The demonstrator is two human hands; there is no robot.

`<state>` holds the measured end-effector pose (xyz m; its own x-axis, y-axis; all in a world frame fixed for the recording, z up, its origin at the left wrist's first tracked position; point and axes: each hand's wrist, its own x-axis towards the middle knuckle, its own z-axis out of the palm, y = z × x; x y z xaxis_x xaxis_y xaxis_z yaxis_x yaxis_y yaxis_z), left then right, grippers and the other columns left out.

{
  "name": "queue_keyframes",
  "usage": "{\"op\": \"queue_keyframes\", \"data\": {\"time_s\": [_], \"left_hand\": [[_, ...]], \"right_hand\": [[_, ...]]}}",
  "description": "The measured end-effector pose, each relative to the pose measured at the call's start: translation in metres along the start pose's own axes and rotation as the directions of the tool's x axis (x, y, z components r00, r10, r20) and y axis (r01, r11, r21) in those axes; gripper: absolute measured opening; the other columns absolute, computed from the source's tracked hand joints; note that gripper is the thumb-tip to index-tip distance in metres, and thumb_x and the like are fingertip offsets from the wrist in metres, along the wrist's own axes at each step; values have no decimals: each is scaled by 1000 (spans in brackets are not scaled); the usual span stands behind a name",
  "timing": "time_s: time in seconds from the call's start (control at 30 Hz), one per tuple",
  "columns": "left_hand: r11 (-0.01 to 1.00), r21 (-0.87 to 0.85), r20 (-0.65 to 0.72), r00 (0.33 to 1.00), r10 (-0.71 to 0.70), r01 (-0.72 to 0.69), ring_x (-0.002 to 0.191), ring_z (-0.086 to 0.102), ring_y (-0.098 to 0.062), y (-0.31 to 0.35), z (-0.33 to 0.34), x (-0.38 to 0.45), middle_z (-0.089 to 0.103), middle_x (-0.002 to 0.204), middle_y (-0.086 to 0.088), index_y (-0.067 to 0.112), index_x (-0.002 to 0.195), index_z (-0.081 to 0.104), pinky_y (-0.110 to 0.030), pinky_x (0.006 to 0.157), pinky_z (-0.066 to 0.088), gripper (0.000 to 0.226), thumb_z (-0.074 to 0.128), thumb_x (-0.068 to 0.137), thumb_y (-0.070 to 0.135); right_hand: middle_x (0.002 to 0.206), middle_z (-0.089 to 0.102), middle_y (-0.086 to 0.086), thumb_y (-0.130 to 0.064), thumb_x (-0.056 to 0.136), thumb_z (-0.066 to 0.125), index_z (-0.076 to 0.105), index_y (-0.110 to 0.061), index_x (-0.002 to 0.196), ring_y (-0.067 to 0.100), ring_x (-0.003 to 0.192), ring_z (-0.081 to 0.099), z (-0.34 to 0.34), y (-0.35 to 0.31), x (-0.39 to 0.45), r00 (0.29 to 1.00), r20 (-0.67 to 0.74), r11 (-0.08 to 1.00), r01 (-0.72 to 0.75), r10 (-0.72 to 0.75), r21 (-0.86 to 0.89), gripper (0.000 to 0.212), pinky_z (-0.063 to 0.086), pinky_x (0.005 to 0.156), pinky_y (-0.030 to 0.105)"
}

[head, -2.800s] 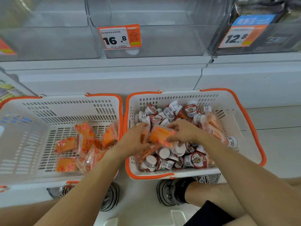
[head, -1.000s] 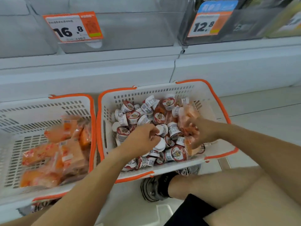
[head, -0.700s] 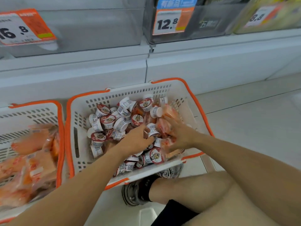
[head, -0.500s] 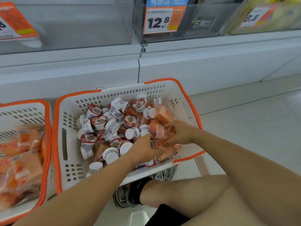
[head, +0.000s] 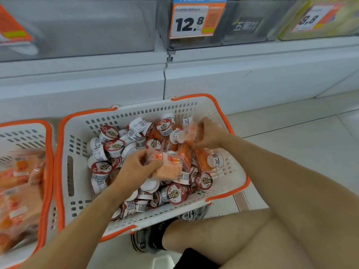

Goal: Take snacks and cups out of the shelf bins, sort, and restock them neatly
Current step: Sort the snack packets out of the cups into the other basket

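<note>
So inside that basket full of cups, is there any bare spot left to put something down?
Bare floor of the basket shows along its left wall and in the right corner by the rim. The cups crowd the middle.

Even, soft overhead light is falling across the scene; nothing is looking dim or blown out. My forearms are casting only faint shadows. The left basket [head: 48, 171] and its orange packets [head: 19, 191] are smearing with motion blur. The price tag [head: 196, 21] is reading sharp. Shelf edges are bowing toward the frame borders. The clear bin fronts [head: 87, 26] are showing dull grey sheen.
</note>
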<state>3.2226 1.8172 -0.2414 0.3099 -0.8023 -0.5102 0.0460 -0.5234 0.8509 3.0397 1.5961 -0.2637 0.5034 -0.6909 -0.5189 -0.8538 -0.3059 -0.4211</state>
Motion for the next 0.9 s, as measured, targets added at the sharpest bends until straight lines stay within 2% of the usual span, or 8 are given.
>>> {"op": "queue_keyframes", "data": {"time_s": [0.13,0.27,0.37,0.53,0.6,0.7,0.83,0.9], "left_hand": [[1000,-10,-10,1000,4,-4,84,74,-17,-5,-8,-5,75,98,-3,15,109,68,-30,74,61,22,73,88,15],[1000,-21,-73,997,18,-20,87,73,-21,-9,-26,-8,75,95,2,22,105,70,-44,83,61,25,80,83,29],[999,-42,-108,994,19,-24,83,74,-17,-5,-41,-16,76,92,4,27,106,67,-44,83,60,22,76,86,30],[994,59,-193,976,97,-87,58,64,-7,20,-98,-37,72,81,-3,18,108,65,-22,55,49,25,70,90,34],[975,196,-287,945,159,-105,62,60,-14,29,-139,-51,66,75,-6,21,105,65,-30,60,46,30,71,87,45],[958,268,-482,846,226,-103,67,57,-22,33,-202,-78,61,71,0,24,101,65,-36,66,46,33,74,80,47],[940,339,-704,656,272,-26,81,60,-18,14,-253,-103,61,78,13,24,102,60,-29,78,40,26,77,84,31],[948,319,-717,656,236,8,87,62,-18,-8,-266,-107,65,88,6,19,108,62,-28,78,42,30,78,84,28]], "right_hand": [[131,53,1,-30,61,93,34,-20,147,22,120,52,12,2,10,1000,3,999,-25,25,30,105,46,94,34],[107,64,-6,-45,56,94,58,-20,118,16,99,60,-7,-11,11,999,-23,985,-42,46,169,76,49,82,31],[98,75,3,-31,68,92,70,-14,109,23,93,72,-28,-39,2,997,75,887,-24,-12,462,50,59,81,36],[112,75,1,-31,77,83,64,-15,122,21,107,70,-22,-117,-29,928,313,840,0,-201,542,51,56,92,38],[120,72,-2,-42,75,84,59,-21,129,19,114,68,-4,-150,-40,907,352,835,0,-232,551,63,52,100,41],[114,72,-7,-36,89,73,62,-26,120,9,106,69,33,-202,-58,882,369,816,28,-291,577,35,52,99,33],[107,75,2,-26,92,73,68,-13,117,16,102,72,95,-272,-76,853,343,771,103,-394,629,28,56,94,32],[106,76,0,-34,87,78,67,-12,121,15,101,72,122,-307,-83,863,304,742,115,-404,660,42,57,92,35]]}}
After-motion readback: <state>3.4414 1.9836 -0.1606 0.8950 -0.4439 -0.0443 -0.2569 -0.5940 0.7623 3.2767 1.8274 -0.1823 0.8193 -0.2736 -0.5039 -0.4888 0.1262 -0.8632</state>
